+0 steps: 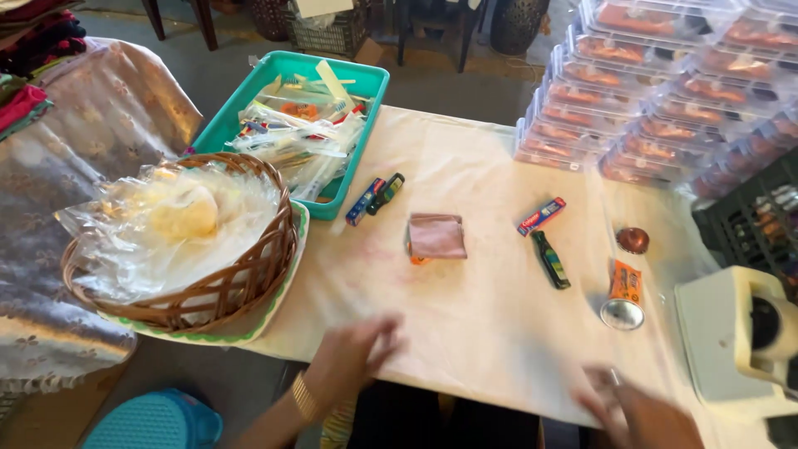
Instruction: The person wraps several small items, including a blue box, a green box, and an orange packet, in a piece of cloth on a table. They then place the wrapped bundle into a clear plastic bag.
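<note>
At the near edge of the cloth-covered table (pixel 465 324), both hands hover low and blurred. The left hand (pixel 353 353), with a gold bangle at the wrist, shows spread fingers and grips nothing; it is above bare cloth, nearest to the folded pink cloth (pixel 437 236), which lies well apart toward the table's middle. The right hand (pixel 632 407) is smeared by motion near the lower right corner; whether it is open or closed cannot be told, though nothing plainly shows in it.

Small items lie in loose groups across the middle of the table, within arm's reach. A blue and red small box (pixel 541 215) lies just beside a dark green sachet (pixel 551 259). To their right an orange packet (pixel 626 281) touches a small steel bowl (pixel 622 314), with a small brown cup (pixel 632 239) near them. A blue packet (pixel 365 201) and a dark packet (pixel 386 193) rest against the teal tray (pixel 229 116), which holds clear-wrapped goods, apparently as a supply bin. A wicker basket (pixel 266 258) of plastic bags sits on a plate at the left edge. Stacked clear lidded boxes (pixel 632 83) with orange contents are set at the far right, out of the working area. A white machine (pixel 731 341) stands at the right corner.
</note>
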